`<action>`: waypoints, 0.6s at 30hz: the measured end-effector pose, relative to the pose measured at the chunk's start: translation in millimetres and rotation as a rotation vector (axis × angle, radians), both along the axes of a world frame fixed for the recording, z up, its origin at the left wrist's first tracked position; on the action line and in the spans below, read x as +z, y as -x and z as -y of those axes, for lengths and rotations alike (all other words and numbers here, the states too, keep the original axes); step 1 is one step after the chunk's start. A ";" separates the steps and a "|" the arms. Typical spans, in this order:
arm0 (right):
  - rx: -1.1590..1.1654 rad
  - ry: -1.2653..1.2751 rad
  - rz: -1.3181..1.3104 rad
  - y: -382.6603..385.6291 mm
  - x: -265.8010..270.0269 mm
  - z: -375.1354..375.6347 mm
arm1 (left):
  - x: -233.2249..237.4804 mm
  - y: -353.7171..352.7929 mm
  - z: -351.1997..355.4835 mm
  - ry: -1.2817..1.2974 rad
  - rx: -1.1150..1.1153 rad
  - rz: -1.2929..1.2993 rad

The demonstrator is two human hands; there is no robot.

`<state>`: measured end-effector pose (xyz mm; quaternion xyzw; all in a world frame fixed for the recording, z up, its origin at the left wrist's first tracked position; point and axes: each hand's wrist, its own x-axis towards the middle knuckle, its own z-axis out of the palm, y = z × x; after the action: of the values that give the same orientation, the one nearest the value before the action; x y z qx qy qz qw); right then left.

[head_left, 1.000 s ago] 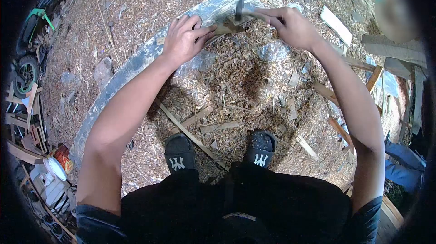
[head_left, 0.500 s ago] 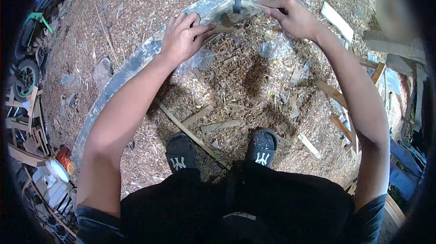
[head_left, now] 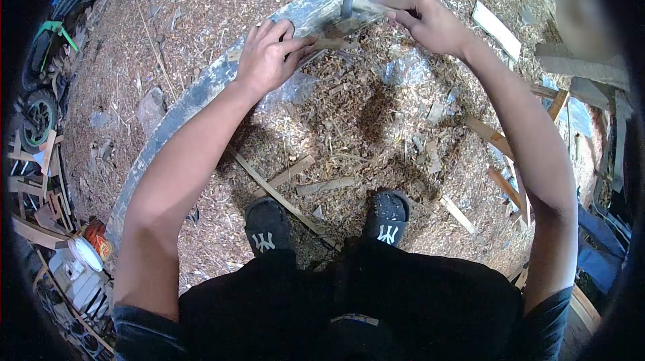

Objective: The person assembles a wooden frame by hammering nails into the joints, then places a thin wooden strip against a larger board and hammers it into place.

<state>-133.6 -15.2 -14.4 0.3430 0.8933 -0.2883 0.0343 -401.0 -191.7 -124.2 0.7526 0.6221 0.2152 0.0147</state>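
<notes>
My right hand (head_left: 433, 24) is closed round the light handle of a hammer (head_left: 349, 0), whose dark head is over the far end of a long weathered board (head_left: 178, 114). My left hand (head_left: 270, 55) is closed on a small wood strip (head_left: 330, 44), thumb and fingers pressed together at its near end, above the same board. The strip's other end points toward the hammer, just below its head. Whether the hammer head touches the wood is not clear.
Wood shavings cover the ground. Loose sticks (head_left: 326, 186) lie before my two sandals (head_left: 267, 225). A pale offcut (head_left: 497, 30) lies at the upper right, with more planks (head_left: 489, 138) below it. At the left are a small wheel (head_left: 39, 118) and a white lid (head_left: 86, 253).
The hammer head and my right hand have shifted very slightly, with the head a little to the left. My left hand and the strip look almost unchanged.
</notes>
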 end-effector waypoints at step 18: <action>0.140 0.007 0.110 -5.8 -1.6 -8.1 | 1.0 -1.1 -1.2 -0.076 -0.057 0.020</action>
<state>-127.8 -7.0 -16.0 0.2948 0.9110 -0.2689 0.1047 -399.9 -190.5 -123.2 0.7678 0.5917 0.2456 -0.0013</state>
